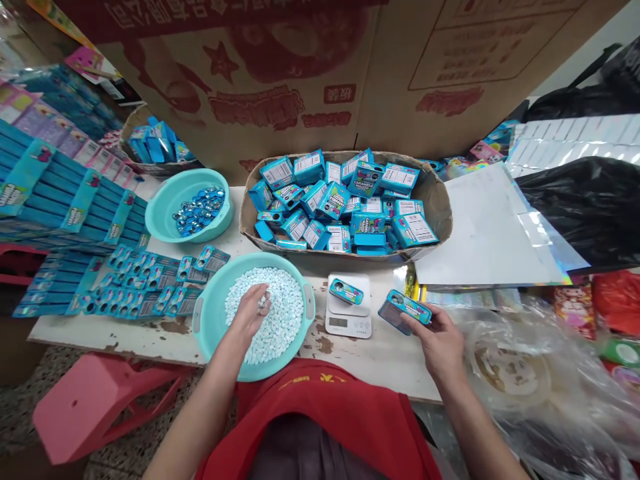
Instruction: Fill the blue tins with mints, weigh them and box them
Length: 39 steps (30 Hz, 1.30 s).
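My left hand point(252, 312) is over a turquoise basin point(200, 337) of small white candies point(280, 320). Its fingers are curled, and a few of the candies show between them. In my right hand point(443, 341) is a flat blue candy box point(407, 308), held by its right end above the table, right of a white digital scale point(356, 324). Another blue candy box point(346, 291) lies on the scale's plate. What the scale's display reads is too small to make out.
Behind the scale, a cut-down carton point(445, 220) is heaped with blue boxes. A second turquoise basin point(155, 220) holds shiny blue lids. Blue packs point(150, 287) lie in rows at left. A white sheet point(470, 227) lies at right, and a pink stool point(80, 407) stands below.
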Available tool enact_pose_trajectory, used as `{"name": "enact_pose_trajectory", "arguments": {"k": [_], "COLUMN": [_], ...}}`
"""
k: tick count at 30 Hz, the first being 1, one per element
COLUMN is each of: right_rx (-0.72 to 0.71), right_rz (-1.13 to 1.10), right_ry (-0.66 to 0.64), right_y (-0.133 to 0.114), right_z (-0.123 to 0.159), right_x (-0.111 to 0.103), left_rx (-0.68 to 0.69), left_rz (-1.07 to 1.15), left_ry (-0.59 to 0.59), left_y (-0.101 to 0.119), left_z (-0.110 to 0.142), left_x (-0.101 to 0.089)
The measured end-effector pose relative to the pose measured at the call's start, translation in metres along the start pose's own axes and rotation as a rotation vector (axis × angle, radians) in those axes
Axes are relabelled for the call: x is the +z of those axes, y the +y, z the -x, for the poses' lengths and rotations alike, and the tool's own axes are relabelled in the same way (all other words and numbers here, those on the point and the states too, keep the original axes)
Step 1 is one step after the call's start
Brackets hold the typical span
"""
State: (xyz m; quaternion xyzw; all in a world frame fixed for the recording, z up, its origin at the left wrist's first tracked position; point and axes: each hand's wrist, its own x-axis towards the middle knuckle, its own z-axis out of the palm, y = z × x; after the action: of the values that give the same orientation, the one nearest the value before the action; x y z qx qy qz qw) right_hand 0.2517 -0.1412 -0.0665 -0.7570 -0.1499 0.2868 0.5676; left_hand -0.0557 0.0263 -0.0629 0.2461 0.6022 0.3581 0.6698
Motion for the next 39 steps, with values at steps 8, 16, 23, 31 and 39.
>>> {"name": "enact_pose_trajectory", "arguments": {"k": [8,16,23,31,39], "right_rx": [-0.006,0.022,0.031,0.028,0.051], "right_rz": [0.017,0.016,-0.013,-0.005,-0.020], "right_ry": [-0.016,0.002,-0.020,-0.014,0.008], "right_y": [0.004,0.005,0.010,0.011,0.008], "right_z": [0.000,0.003,0.004,0.005,0.003], "right_x": [0.004,0.003,0.007,0.005,0.001], "left_rx": [-0.092,-0.046,-0.051,0.442,0.556], "left_rz": [-0.115,-0.211,-0.269,-0.900,-1.065], "left_ry": [0.008,0.054,-0.138,-0.423,-0.352], "left_y": [-0.028,-0.031,-0.014,-0.017,-0.017], "left_z": [0.008,0.012,0.023,0.023,0.012], "left_x": [-0.036,-0.027,0.009,0.112,0.118]}}
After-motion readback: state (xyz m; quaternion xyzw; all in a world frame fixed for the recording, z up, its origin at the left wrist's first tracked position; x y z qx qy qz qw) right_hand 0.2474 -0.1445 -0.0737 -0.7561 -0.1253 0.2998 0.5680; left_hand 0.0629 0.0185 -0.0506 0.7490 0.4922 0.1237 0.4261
